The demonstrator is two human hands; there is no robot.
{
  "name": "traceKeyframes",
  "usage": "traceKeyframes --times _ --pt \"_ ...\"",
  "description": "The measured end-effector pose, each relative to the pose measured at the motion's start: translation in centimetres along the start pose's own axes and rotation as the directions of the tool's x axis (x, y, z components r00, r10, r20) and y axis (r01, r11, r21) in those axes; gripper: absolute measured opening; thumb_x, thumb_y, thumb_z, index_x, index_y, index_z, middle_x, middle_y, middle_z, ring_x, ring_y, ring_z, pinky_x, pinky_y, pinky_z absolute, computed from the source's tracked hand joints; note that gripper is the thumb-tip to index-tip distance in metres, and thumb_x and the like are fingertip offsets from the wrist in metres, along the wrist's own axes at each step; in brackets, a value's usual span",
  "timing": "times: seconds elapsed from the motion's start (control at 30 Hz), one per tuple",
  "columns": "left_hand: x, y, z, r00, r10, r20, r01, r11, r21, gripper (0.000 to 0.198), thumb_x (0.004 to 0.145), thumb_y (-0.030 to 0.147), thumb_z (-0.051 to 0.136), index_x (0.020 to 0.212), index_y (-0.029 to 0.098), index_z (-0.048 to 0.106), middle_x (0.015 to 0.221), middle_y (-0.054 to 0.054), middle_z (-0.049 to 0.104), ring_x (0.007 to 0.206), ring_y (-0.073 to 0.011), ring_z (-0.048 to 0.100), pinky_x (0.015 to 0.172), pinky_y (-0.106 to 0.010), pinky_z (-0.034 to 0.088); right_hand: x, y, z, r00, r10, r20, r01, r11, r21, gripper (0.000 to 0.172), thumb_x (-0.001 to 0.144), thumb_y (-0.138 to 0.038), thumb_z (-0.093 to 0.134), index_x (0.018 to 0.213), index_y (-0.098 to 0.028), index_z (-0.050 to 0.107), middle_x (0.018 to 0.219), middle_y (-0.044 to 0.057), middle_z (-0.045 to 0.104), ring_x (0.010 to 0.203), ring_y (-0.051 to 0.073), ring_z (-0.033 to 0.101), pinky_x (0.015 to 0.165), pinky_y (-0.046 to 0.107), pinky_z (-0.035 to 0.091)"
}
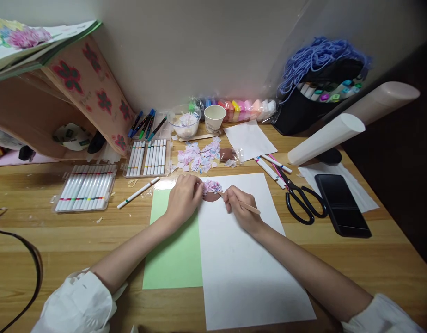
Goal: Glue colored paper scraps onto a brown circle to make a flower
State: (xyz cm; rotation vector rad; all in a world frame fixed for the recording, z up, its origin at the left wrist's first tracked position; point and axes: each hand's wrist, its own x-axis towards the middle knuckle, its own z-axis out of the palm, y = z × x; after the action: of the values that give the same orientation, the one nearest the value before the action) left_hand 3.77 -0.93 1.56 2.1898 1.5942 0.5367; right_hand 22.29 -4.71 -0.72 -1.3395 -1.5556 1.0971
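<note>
On the white paper [248, 268] sits a brown clay patch [211, 197], its upper part covered with small pink, white and bluish paper scraps [212, 186]. My right hand [241, 208] pinches a flat wooden craft stick [250, 207], whose tip reaches the right edge of the brown patch. My left hand [185, 196] lies at the left side of the patch, its fingers bent and their tips partly hidden, so I cannot make out whether anything is in them. Green paper [173, 259] lies under the left forearm, beside the white sheet.
Loose paper scraps [198, 155] and wrapped brown clay [228, 155] lie behind the sheet, near a paper cup [214, 119] and a clear bowl [186, 122]. Marker cases [85, 187] stand left; black scissors [300, 199], a phone [343, 206] and a paper roll [326, 138] are right.
</note>
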Motion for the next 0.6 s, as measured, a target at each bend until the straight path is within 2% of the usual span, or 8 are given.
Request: traceKeyframes --times 0.13,0.23,0.3,0.47,0.6 --pt "-0.6 -1.3 0.0 0.997 -0.083 0.001 0.083 0.996 -0.017 0.02 0.093 0.029 0.037 0.088 0.02 0.054 0.086 -0.005 0.061 0.085 -0.0213 0.05 0.069 -0.033 0.037 0.0 0.0 0.1 1.0 -0.012 0.01 0.013 0.999 -0.035 0.038 0.097 -0.042 0.03 0.069 -0.021 0.045 0.054 -0.003 0.047 0.052 0.012 0.046 0.056 0.025 0.037" --pt "-0.8 -1.7 0.3 0.995 -0.097 -0.002 0.097 0.995 -0.026 0.02 0.093 0.029 0.036 0.089 0.02 0.054 0.088 -0.005 0.061 0.086 -0.0216 0.051 0.07 -0.033 0.037 0.5 -0.5 0.2 0.999 -0.04 0.01 0.041 0.991 -0.124 0.039 0.097 -0.041 0.029 0.066 -0.021 0.043 0.054 -0.003 0.046 0.053 0.012 0.046 0.056 0.025 0.036" --pt "-0.8 -1.8 0.4 0.996 -0.092 -0.007 0.092 0.995 -0.027 0.02 0.093 0.028 0.036 0.089 0.02 0.054 0.089 -0.005 0.062 0.087 -0.0214 0.051 0.07 -0.033 0.037 1.0 -0.9 0.4 1.0 -0.02 -0.019 0.017 0.99 -0.14 0.04 0.097 -0.042 0.028 0.066 -0.022 0.044 0.05 -0.004 0.044 0.049 0.012 0.045 0.054 0.025 0.036" --pt "-0.9 -1.8 0.4 0.996 -0.092 -0.015 0.091 0.995 -0.042 0.02 0.093 0.027 0.036 0.089 0.02 0.054 0.089 -0.005 0.062 0.087 -0.0214 0.051 0.071 -0.033 0.038 1.9 -0.9 0.8 0.99 0.078 -0.119 -0.078 0.997 0.007 0.044 0.095 -0.049 0.032 0.063 -0.021 0.045 0.039 -0.006 0.037 0.036 0.01 0.037 0.043 0.024 0.031" --pt "-0.2 -1.9 0.0 0.995 -0.093 -0.034 0.09 0.993 -0.082 0.019 0.092 0.025 0.037 0.085 0.02 0.054 0.089 -0.005 0.062 0.087 -0.0205 0.052 0.072 -0.032 0.039 1.6 0.2 0.9 0.975 0.025 -0.222 0.008 0.989 0.145 0.046 0.094 -0.05 0.033 0.061 -0.021 0.046 0.04 -0.005 0.038 0.035 0.009 0.037 0.038 0.024 0.028"
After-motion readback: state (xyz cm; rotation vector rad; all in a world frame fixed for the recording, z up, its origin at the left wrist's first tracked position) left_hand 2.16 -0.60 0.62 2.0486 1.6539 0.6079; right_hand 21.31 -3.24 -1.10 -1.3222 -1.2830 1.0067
